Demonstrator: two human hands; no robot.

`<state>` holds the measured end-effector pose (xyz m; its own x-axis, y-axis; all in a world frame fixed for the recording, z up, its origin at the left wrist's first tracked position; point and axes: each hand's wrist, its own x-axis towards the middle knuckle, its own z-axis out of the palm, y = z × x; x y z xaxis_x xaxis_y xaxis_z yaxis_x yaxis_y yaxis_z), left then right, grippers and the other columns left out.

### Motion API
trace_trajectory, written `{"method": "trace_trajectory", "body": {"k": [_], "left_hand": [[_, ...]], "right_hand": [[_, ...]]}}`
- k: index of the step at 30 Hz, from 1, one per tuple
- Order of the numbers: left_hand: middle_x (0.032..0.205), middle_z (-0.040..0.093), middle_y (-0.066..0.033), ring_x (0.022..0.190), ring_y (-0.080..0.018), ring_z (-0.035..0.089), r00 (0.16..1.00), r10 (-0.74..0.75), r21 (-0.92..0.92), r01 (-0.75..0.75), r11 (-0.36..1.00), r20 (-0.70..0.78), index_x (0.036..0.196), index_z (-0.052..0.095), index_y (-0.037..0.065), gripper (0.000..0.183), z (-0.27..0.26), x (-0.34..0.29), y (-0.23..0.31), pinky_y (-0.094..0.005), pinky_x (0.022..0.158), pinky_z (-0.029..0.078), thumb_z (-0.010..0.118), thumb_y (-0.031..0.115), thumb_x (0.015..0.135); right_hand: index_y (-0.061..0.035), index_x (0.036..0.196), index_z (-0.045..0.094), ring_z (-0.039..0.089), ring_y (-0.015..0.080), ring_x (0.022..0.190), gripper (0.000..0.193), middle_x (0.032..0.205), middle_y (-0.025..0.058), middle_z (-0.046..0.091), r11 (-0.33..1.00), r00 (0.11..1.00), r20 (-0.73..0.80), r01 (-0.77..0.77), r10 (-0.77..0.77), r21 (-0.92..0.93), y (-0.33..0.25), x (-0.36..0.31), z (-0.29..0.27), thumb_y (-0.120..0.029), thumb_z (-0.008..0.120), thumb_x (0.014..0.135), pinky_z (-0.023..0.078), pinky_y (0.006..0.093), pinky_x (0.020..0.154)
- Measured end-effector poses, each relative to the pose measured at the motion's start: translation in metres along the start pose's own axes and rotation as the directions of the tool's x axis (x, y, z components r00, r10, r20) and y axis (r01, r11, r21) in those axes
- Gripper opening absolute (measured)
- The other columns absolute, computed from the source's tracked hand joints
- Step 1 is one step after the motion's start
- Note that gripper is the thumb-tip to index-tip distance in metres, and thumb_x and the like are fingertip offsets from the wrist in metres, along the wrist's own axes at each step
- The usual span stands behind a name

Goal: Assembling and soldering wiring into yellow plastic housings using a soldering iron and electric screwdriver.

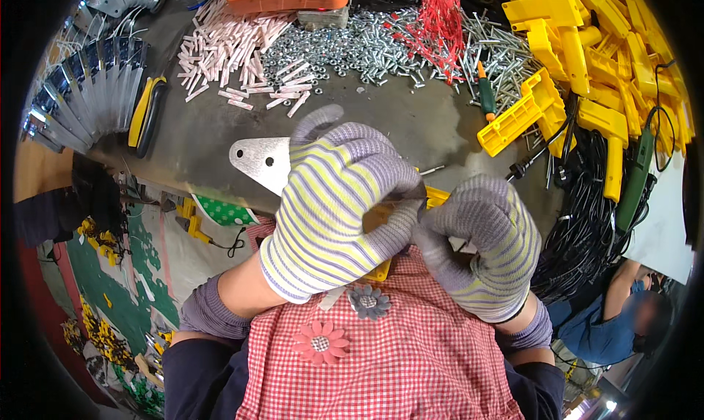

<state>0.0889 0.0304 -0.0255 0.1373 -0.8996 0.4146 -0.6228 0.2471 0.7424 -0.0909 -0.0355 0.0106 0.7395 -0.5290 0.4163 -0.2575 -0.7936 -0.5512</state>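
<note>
Both hands wear knitted gloves striped in grey, white and yellow-green. My left hand (345, 200) and my right hand (488, 244) meet above my lap at the table's front edge. Thumb and fingers are pinched together on each, around something small and dark that I cannot make out. Partly hidden behind the hands is a yellow plastic part (437, 197), with more yellow showing below the left hand. Beside that hand, a silvery metal plate (253, 158) with round holes lies on the table, its right end covered by the glove.
Along the back lie pale pink-and-white tubes (227, 46), nuts and short screws (345, 49), red wires (441, 24) and long screws (499, 49). Yellow handle shells (572, 53) and black cords (579, 222) crowd the right. Pliers (147, 115) rest at left; a person (609, 317) sits lower right.
</note>
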Motion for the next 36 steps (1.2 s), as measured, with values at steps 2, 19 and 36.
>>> {"method": "trace_trajectory", "body": {"k": [2,19,36], "left_hand": [[0.079,0.064,-0.0056,0.08,-0.0275,0.064,0.998,-0.055,-0.097,0.054,0.994,-0.007,0.08,0.068,0.012,0.018,0.002,-0.003,-0.001,-0.0447,0.088,0.046,0.077,0.016,0.065],[0.077,0.065,-0.0089,0.075,-0.027,0.06,0.907,-0.057,-0.226,0.165,0.96,0.418,0.073,0.061,0.004,0.016,-0.023,0.02,-0.014,-0.0379,0.078,0.046,0.074,0.011,0.068],[0.078,0.063,-0.0074,0.081,-0.0281,0.063,0.992,0.036,-0.113,-0.022,0.993,0.121,0.082,0.069,0.009,0.016,-0.011,-0.002,-0.011,-0.0417,0.083,0.047,0.074,0.012,0.067]], "right_hand": [[-0.0101,0.086,0.064,0.059,0.0295,0.07,0.024,0.076,0.0053,0.059,0.994,0.993,0.075,-0.092,0.087,0.066,0.001,-0.003,-0.002,-0.007,0.078,0.067,0.045,0.0414,0.064],[-0.0114,0.081,0.063,0.059,0.0235,0.067,0.018,0.073,0.0045,0.057,0.861,0.89,0.155,0.455,-0.43,-0.225,0.017,0.017,-0.003,-0.011,0.074,0.066,0.047,0.0385,0.058],[-0.0084,0.089,0.069,0.064,0.0253,0.071,0.013,0.075,0.0062,0.066,0.882,0.91,0.187,-0.406,0.369,0.237,0.003,0.012,-0.006,-0.013,0.075,0.078,0.05,0.0375,0.065]]}}
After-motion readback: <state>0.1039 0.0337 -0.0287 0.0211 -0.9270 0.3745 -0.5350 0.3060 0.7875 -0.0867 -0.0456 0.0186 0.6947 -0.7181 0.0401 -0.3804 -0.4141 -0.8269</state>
